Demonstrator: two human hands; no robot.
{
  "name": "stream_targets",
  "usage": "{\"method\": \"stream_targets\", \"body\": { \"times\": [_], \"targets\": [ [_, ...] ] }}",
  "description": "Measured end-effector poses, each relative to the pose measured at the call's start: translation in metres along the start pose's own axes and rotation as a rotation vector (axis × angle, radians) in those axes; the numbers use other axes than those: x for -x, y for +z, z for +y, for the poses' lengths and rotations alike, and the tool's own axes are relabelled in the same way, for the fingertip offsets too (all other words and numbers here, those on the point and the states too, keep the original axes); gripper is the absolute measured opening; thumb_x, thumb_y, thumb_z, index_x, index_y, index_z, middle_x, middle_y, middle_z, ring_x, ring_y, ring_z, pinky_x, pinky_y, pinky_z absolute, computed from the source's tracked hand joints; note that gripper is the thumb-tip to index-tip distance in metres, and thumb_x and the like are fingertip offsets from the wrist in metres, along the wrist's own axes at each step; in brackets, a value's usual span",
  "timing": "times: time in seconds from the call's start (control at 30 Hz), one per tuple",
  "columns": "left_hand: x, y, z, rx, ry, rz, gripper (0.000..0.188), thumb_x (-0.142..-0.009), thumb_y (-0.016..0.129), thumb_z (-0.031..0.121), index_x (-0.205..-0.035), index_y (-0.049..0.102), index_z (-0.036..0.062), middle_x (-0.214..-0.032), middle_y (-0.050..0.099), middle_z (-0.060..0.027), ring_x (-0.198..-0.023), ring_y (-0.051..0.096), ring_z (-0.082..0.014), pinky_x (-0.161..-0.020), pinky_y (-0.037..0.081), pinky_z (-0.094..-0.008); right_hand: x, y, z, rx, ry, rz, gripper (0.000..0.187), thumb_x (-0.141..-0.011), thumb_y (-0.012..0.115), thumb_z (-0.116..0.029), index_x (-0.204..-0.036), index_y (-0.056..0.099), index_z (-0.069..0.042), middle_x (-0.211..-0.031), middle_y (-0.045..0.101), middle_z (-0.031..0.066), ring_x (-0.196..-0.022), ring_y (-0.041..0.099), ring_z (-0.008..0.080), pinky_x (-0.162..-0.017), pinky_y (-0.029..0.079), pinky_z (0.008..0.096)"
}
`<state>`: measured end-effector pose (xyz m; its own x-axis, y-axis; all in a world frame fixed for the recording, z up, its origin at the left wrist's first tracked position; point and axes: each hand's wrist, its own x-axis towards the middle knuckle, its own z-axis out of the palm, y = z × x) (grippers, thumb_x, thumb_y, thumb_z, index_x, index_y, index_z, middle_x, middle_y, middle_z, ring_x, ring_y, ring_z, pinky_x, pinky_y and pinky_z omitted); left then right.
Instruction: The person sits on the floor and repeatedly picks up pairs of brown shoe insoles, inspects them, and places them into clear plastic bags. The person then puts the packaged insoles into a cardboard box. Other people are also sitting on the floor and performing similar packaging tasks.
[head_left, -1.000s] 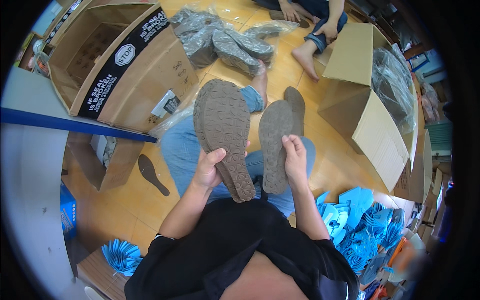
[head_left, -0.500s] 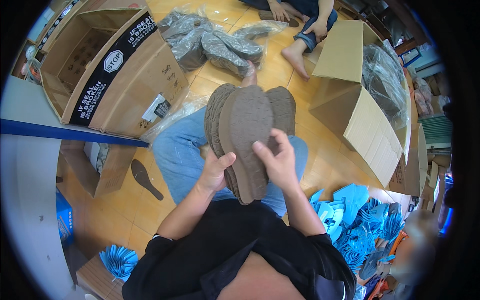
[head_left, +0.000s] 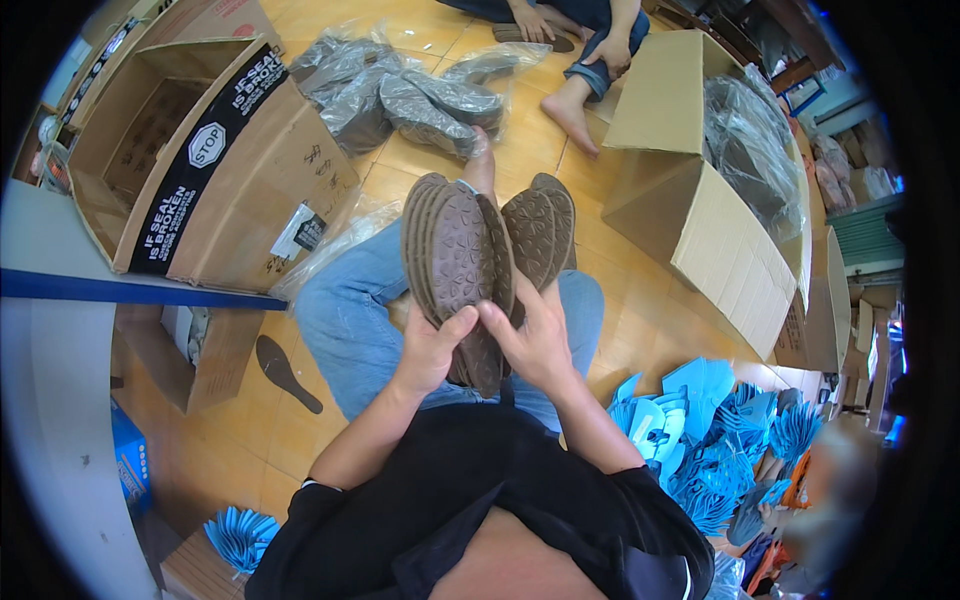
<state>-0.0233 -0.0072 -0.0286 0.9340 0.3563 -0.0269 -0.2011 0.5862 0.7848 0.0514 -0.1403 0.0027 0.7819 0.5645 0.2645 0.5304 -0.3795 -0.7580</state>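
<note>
Left hand [head_left: 425, 350] grasping stack of brown patterned soles [head_left: 457, 245] above person's jeans-clad legs [head_left: 340, 320], thumb pressing onto front sole. Right hand [head_left: 538, 340] grasping same stack by right edge, both thumbs nearly meeting. Further brown soles [head_left: 532, 225] showing just right of stack. Single sole [head_left: 288, 373] lying on floor [head_left: 235, 440] at left. Plastic-wrapped grey pieces [head_left: 400, 95] lying far; blue pieces [head_left: 715, 440] heaping near, at right.
</note>
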Motion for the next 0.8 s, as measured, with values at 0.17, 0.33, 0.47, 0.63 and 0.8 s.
{"method": "stream_targets", "body": {
  "times": [0.17,0.33,0.47,0.63,0.8],
  "targets": [
    [0.004,-0.006,0.007,0.090,-0.137,0.092,0.052,-0.087,0.058,0.025,-0.130,0.047,-0.0026,-0.117,0.061,-0.0157,-0.101,0.064,-0.0234,-0.086,0.054,-0.0354,0.002,0.011,0.018,-0.954,0.548,-0.042,0.038,-0.102,0.048,-0.030,-0.124,0.055,0.000,-0.117,0.061,0.0080,-0.104,0.057,0.0154,-0.089,0.047,0.0312],
    [0.001,-0.021,0.015,0.205,-0.135,0.189,0.050,-0.086,0.053,0.027,-0.125,0.051,-0.0024,-0.113,0.064,-0.0167,-0.098,0.066,-0.0229,-0.080,0.057,-0.0310,0.013,-0.001,0.029,-1.079,0.590,0.039,0.041,-0.101,0.050,-0.033,-0.126,0.054,-0.001,-0.120,0.060,0.0060,-0.105,0.056,0.0119,-0.090,0.045,0.0276],
    [-0.002,-0.022,0.015,0.078,-0.121,0.220,0.047,-0.086,0.055,0.026,-0.124,0.051,-0.0011,-0.111,0.064,-0.0149,-0.097,0.065,-0.0214,-0.081,0.055,-0.0323,0.011,-0.001,0.033,-0.972,0.513,0.088,0.034,-0.099,0.055,-0.031,-0.116,0.060,-0.002,-0.101,0.066,0.0036,-0.089,0.058,0.0079,-0.078,0.050,0.0254],
    [-0.003,-0.010,0.008,0.099,-0.067,0.205,0.050,-0.085,0.057,0.019,-0.130,0.045,-0.0007,-0.119,0.059,-0.0130,-0.108,0.060,-0.0230,-0.093,0.049,-0.0368,0.010,0.000,0.041,-0.923,0.482,0.096,0.034,-0.099,0.054,-0.027,-0.120,0.058,0.000,-0.108,0.064,0.0059,-0.097,0.058,0.0105,-0.084,0.048,0.0268],
    [-0.006,-0.005,0.007,0.078,-0.061,0.127,0.057,-0.087,0.062,0.017,-0.136,0.039,-0.0006,-0.128,0.054,-0.0133,-0.116,0.055,-0.0243,-0.099,0.046,-0.0397,0.009,-0.009,0.045,-1.160,0.470,-0.005,0.042,-0.098,0.043,-0.017,-0.134,0.044,0.005,-0.128,0.055,0.0122,-0.117,0.052,0.0193,-0.102,0.038,0.0331]
  ]
}}
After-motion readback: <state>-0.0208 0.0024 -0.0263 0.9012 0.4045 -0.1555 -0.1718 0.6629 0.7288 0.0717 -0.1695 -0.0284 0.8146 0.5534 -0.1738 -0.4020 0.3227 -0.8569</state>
